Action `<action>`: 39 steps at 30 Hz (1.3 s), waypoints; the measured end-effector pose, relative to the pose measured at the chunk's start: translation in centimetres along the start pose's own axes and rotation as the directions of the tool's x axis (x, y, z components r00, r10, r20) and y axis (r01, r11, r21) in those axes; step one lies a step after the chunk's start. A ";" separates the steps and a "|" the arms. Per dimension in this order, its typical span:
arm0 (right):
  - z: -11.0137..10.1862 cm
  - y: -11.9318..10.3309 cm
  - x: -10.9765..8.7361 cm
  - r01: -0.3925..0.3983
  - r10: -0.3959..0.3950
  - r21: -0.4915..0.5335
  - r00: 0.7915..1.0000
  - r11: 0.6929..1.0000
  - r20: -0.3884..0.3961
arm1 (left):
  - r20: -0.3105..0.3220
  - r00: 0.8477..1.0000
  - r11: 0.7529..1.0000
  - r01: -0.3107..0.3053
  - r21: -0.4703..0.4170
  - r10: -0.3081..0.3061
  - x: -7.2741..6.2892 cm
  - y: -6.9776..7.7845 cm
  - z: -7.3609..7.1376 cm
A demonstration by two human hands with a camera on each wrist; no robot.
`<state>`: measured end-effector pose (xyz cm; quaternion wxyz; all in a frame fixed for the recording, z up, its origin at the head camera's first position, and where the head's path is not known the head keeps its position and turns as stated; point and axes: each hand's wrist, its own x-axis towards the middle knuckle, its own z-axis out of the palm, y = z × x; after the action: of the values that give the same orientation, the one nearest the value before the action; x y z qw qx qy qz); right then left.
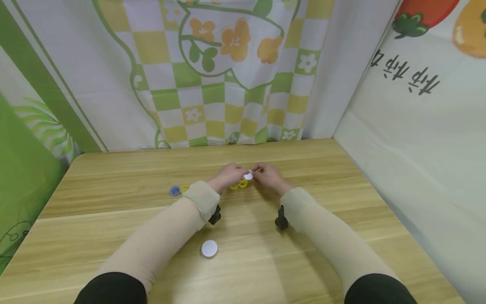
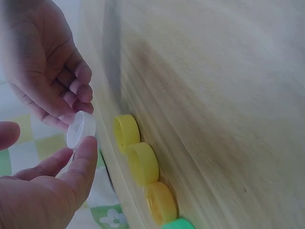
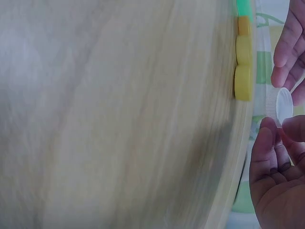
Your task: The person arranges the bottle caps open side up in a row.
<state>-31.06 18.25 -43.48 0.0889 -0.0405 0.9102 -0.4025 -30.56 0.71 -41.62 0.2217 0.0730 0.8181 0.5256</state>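
A white ribbed bottle cap (image 2: 82,130) is held up between my two hands, above the back part of the table. The left hand (image 1: 230,175) pinches one side of its rim with thumb and finger. From the opposite side, the right hand (image 1: 268,177) pinches the cap as well, thumb and finger at its edge in the right wrist view. Beneath the hands stand yellow bottle caps (image 2: 144,164) in a line, with an orange cap (image 2: 161,203) and part of a green cap (image 2: 179,224) following. My left hand and sleeve hide some of this row in the head view.
At the row's left end lie a purple-blue cap (image 1: 174,191) and a yellow cap (image 1: 184,189). A white round lid (image 1: 209,249) lies nearer me on the wooden table (image 1: 322,270). Patterned cloth (image 1: 212,101) hangs behind the table's back edge; a white wall covering (image 1: 417,160) borders its right.
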 end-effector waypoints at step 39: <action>-1.1 1.7 0.6 -0.033 0.040 -0.123 0.998 0.992 0.054 | 0.083 0.996 0.985 0.032 -0.171 -0.018 1.5 0.4 1.7</action>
<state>-31.83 20.09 -44.07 0.1194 -0.0406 0.9308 -0.3432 -31.16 2.79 -42.31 0.2669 0.0646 0.7609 0.5879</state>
